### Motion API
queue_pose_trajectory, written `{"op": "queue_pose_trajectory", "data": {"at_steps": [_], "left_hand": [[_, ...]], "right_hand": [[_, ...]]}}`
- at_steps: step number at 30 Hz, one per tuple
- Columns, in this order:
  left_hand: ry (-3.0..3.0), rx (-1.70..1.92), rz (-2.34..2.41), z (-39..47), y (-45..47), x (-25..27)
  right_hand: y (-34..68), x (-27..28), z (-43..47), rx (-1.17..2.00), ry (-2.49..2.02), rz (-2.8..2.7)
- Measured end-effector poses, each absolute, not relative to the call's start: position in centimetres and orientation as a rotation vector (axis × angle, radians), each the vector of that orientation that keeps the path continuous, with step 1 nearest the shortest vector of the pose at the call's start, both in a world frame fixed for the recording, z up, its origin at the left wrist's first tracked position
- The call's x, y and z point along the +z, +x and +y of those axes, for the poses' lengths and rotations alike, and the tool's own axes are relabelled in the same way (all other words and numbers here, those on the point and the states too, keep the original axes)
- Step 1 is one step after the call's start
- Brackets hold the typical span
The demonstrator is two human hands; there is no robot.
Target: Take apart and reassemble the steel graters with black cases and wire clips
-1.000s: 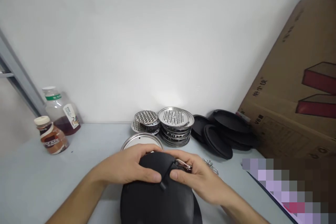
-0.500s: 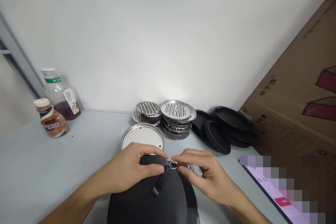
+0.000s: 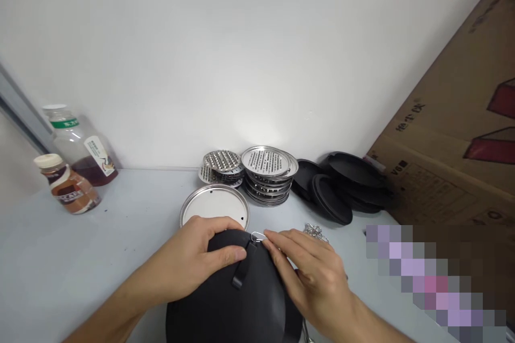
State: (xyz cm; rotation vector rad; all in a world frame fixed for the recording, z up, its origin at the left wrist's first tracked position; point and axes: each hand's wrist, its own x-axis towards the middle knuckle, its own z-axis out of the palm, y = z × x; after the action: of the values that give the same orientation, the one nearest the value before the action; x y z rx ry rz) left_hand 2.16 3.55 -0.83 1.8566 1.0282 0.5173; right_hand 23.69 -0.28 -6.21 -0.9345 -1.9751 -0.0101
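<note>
The left hand's [image 3: 189, 257] fingers grip the black domed shell [image 3: 229, 311] at its upper edge, thumb on the near face; its body lies below them. The right hand's [image 3: 317, 273] fingertips pinch the wire loop [image 3: 257, 236]; the black latch [image 3: 243, 270] sits just beside the left thumb tip.

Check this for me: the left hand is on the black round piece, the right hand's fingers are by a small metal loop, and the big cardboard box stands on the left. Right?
Not quite: the head view shows the big cardboard box on the right. The left hand is on the black round piece, and the right hand's fingers are by a small metal loop.
</note>
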Motion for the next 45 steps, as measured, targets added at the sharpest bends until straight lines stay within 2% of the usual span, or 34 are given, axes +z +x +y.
{"op": "queue_pose_trajectory", "data": {"at_steps": [5,11,17,30,35,38,41,45], "left_hand": [[1.842,0.587,1.024,3.9,2.4,-1.3],[1.689,0.686,1.030,4.0,3.0,-1.9],[1.712,0.703,1.052,3.3,3.5,-2.1],[1.649,0.568,1.026,2.4,4.7,-2.1],[1.550,0.589,1.178,2.9,3.1,-0.3],[1.653,0.669,1.217,3.3,3.0,1.5],[2.045,0.782,1.098,4.1,5.6,3.2],[2.605,0.938,0.648,6.4,12.6,4.3]], "right_hand": [[22.7,-6.0,0.2,-0.013,-1.019,-1.864],[22.7,-5.4,0.3,0.313,-1.082,-1.788],[22.8,-5.7,0.0,0.375,-1.043,-1.788],[22.7,-4.3,-0.1,0.897,-0.972,-1.655],[27.6,-2.9,0.4,0.551,-1.152,-1.345],[32.0,-4.5,-0.3,0.495,-1.454,-1.429],[34.9,-8.3,-1.2,0.435,-1.684,-1.444],[35.8,-12.5,-1.8,0.406,-1.798,-1.474]]}}
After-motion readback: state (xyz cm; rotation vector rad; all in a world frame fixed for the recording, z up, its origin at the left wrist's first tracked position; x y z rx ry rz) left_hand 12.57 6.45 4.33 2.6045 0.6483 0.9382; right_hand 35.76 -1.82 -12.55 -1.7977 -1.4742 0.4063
